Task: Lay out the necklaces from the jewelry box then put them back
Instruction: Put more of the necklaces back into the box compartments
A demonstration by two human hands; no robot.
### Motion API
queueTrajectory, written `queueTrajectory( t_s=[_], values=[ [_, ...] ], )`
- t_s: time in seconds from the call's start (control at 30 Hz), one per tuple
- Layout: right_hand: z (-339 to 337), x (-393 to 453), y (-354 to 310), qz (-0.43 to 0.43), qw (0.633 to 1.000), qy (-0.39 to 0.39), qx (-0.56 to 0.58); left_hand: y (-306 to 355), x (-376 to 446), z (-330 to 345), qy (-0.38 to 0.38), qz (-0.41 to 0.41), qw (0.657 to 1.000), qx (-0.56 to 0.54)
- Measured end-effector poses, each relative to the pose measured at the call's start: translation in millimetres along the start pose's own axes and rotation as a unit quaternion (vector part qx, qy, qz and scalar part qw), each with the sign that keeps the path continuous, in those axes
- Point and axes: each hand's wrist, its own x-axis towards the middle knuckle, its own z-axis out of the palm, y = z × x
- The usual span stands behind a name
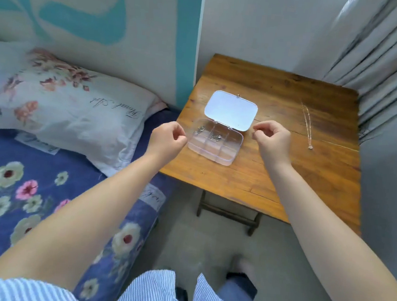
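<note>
A clear plastic jewelry box (pixel 215 143) stands open on the wooden table (pixel 287 173), its white lid (pixel 231 110) tilted back. Two of its far compartments each hold a small silver necklace (pixel 200 129), the second necklace (pixel 216 136) being in the middle one. A thin gold necklace (pixel 307 125) lies stretched out on the table to the right. My left hand (pixel 167 138) hovers at the box's left edge with thumb and forefinger pinched. My right hand (pixel 270 140), at the box's right, pinches a tiny end of a fine chain; the chain between my hands is too thin to see.
A bed with a blue floral sheet (pixel 18 193) and a flowered pillow (pixel 71 104) lies left of the table. Grey curtains (pixel 389 71) hang at the right, touching the table's far corner. Wall stands behind the table; bare floor (pixel 207 248) is below.
</note>
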Motion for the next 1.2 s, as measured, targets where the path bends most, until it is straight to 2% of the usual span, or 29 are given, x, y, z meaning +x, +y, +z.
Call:
queueTrajectory(
  t_s=[0.17, 0.37, 0.63, 0.83, 0.97, 1.2],
  values=[
    [35.6, 3.9, -21.7, -0.009, 1.0, -0.018, -0.011, -20.6, 19.7, -19.8, -0.01, 0.025, 0.998, 0.051],
    [47.0, 30.4, -36.1, -0.009, 1.0, -0.017, 0.001, -16.5, 58.8, -19.8, -0.048, 0.049, 0.998, 0.011],
    [38.5, 57.0, -31.0, 0.023, 0.993, 0.007, 0.114, 2.0, 104.7, 3.6, -0.146, 0.104, 0.984, 0.014],
    [44.5, 60.7, -31.8, 0.055, 0.982, -0.005, 0.182, 2.8, 135.8, 18.2, -0.166, 0.116, 0.977, 0.068],
    [65.9, 63.9, -34.2, 0.076, 0.983, -0.027, 0.165, -1.7, 158.0, 25.3, -0.176, 0.106, 0.971, 0.12],
    [106.5, 60.5, 1.5, 0.149, 0.986, -0.044, 0.054, -22.7, 172.9, 43.1, -0.274, 0.105, 0.943, 0.155]
  ],
)
